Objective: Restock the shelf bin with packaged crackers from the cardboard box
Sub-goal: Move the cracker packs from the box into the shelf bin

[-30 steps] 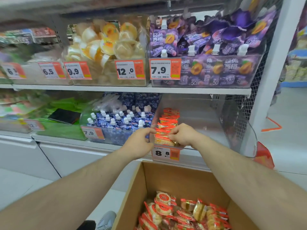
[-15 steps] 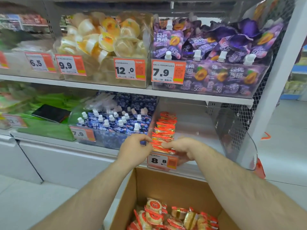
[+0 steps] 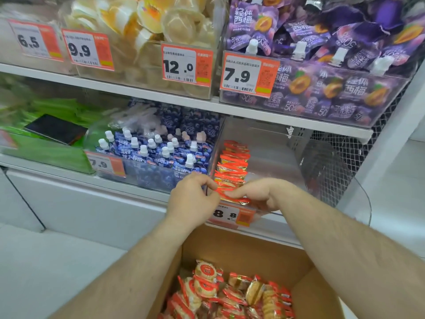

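A row of red-and-gold cracker packs (image 3: pixel 232 168) stands on edge along the left side of the clear shelf bin (image 3: pixel 287 162), which carries an 8.8 price tag. My left hand (image 3: pixel 192 200) is curled at the bin's front left corner, thumb and forefinger pinching the left end of the frontmost pack. My right hand (image 3: pixel 257 194) lies over the same pack from the right, forefinger along its top edge. Below my arms, the open cardboard box (image 3: pixel 241 249) holds several loose cracker packs (image 3: pixel 227 293).
A bin of blue spouted pouches (image 3: pixel 156 155) sits directly left of the cracker bin. Green packs with a black phone (image 3: pixel 56 128) on top lie further left. Above are jelly cups (image 3: pixel 161 24) and purple pouches (image 3: pixel 322 65). Wire mesh (image 3: pixel 345 155) closes the shelf's right end.
My head has come closer to the shelf. Both hands stayed at the front of the cracker row, dropping slightly and closing in on the frontmost pack.
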### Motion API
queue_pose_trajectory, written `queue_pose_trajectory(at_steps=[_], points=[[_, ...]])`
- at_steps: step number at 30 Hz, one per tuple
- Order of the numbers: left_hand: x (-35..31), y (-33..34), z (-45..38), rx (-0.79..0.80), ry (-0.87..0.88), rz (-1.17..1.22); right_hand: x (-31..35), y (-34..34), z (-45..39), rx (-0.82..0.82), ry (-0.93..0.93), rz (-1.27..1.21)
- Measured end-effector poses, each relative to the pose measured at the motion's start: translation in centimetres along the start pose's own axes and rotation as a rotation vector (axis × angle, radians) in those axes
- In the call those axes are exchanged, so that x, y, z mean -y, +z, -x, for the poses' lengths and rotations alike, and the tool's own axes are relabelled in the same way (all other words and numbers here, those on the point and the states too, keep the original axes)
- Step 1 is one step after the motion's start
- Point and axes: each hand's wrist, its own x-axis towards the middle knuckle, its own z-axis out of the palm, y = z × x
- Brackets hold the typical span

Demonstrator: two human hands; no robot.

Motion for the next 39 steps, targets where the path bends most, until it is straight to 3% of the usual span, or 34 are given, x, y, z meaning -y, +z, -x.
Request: queue_pose_trajectory(at_steps=[7,12,16,19,25,31,39], points=[[0.0,0.6,0.3,-0.057,-0.007,0.007,0.2,1.3,-0.6,-0.101,-0.049,0.044],[0.1,0.6,0.3,-0.038,-0.002,0.028,0.1,1.2,0.0,-0.179,-0.039,0.273],[0.2,0.5,0.3,-0.029,-0.014,0.015,0.4,-0.1,0.8,-0.064,0.037,0.147],[0.2,0.6,0.3,-0.035,-0.023,0.009,0.2,-0.1,-0.1,-0.077,0.036,0.065],[0.0,0.7,0.0,-0.049,-0.039,-0.018,0.0,0.8,-0.9,-0.104,-0.01,0.013],[0.1,0.9,-0.4,-0.081,-0.112,0.088,-0.3,0.0,-0.6,-0.002,-0.007,0.036],[0.3,1.0,-1.1,-0.124,-0.151,0.081,0.7,1.4,0.1,-0.102,-0.023,0.077]])
